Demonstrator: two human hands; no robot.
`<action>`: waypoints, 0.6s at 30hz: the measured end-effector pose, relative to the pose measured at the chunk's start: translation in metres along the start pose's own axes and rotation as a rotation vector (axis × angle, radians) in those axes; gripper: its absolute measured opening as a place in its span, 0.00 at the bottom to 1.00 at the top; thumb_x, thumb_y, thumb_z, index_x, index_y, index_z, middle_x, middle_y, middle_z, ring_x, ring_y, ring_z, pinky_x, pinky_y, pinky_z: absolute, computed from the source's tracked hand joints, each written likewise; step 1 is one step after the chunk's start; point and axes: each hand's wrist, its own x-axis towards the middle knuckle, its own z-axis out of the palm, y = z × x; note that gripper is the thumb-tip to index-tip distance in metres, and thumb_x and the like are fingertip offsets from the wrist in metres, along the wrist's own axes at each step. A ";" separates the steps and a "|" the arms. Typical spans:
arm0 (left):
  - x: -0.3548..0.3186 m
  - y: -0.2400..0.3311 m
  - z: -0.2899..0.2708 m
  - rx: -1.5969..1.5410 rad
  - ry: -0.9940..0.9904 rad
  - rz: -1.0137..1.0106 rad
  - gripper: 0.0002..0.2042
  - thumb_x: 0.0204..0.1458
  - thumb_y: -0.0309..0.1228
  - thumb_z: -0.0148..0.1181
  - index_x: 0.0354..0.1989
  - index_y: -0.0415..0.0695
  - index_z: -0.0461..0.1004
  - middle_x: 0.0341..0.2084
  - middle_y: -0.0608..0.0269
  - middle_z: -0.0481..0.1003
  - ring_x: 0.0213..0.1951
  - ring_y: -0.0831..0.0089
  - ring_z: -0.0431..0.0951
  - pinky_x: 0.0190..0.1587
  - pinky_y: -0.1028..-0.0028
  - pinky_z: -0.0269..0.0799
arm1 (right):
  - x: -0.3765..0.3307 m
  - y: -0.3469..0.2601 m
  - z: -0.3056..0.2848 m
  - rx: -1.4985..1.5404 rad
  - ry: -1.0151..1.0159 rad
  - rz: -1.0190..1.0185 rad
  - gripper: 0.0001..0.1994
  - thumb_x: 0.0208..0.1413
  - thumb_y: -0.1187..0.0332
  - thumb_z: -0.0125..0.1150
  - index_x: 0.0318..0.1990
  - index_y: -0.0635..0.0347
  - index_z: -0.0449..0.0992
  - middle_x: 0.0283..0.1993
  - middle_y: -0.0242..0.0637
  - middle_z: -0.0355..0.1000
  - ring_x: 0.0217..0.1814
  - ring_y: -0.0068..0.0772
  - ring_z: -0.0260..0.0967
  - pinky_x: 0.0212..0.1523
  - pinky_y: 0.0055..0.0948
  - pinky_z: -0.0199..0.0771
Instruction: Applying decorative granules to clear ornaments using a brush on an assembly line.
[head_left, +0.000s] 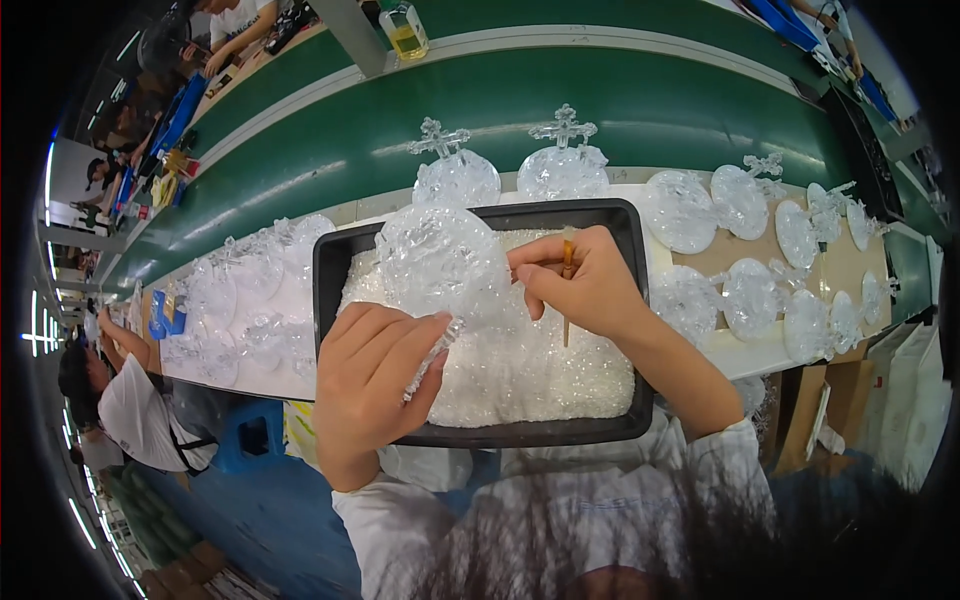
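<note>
I see left hand [375, 375], fingers clamped on clear ornament [440, 262], frame centre, long axis upright over black tray [330, 270]. Right hand [585, 285] fingers pinch thin brush [567, 290] just right of ornament.

Clear glittered round ornament [440, 262] held tilted over tray; thin brush [567, 285] upright beside it.

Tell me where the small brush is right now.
The small brush is pinched in the right hand, over the black tray's right half, beside the clear ornament the left hand holds.
</note>
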 end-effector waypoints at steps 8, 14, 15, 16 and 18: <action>-0.002 -0.003 0.006 0.068 -0.030 0.075 0.21 0.33 0.18 0.66 0.42 0.34 0.78 0.32 0.57 0.79 0.30 0.63 0.77 0.34 0.66 0.71 | -0.001 0.003 -0.001 0.016 0.021 0.009 0.09 0.56 0.80 0.60 0.43 0.76 0.80 0.27 0.35 0.77 0.23 0.20 0.71 0.25 0.21 0.72; 0.000 -0.003 0.008 0.154 -0.043 0.154 0.18 0.35 0.20 0.64 0.40 0.32 0.78 0.34 0.55 0.80 0.30 0.64 0.78 0.33 0.67 0.73 | 0.002 0.005 -0.003 0.053 0.043 -0.016 0.08 0.58 0.77 0.60 0.41 0.73 0.81 0.27 0.34 0.76 0.24 0.18 0.72 0.25 0.18 0.69; 0.000 -0.003 0.008 0.169 -0.040 0.176 0.17 0.36 0.20 0.64 0.40 0.32 0.78 0.34 0.54 0.81 0.30 0.65 0.78 0.33 0.68 0.73 | 0.002 0.001 -0.001 0.056 0.065 0.007 0.07 0.57 0.78 0.62 0.41 0.73 0.81 0.26 0.34 0.76 0.23 0.18 0.71 0.23 0.18 0.66; 0.000 -0.002 0.009 0.167 -0.039 0.178 0.17 0.36 0.20 0.64 0.40 0.32 0.78 0.34 0.54 0.81 0.30 0.65 0.78 0.33 0.68 0.73 | 0.002 -0.001 -0.001 0.058 0.088 0.028 0.07 0.56 0.78 0.63 0.40 0.74 0.80 0.25 0.34 0.76 0.23 0.18 0.70 0.21 0.18 0.63; 0.000 -0.001 0.010 0.189 -0.024 0.187 0.15 0.38 0.20 0.64 0.39 0.32 0.78 0.33 0.54 0.81 0.29 0.65 0.78 0.32 0.68 0.73 | 0.001 0.002 -0.001 0.073 0.071 0.015 0.07 0.56 0.78 0.63 0.40 0.73 0.81 0.24 0.34 0.75 0.22 0.18 0.70 0.20 0.18 0.62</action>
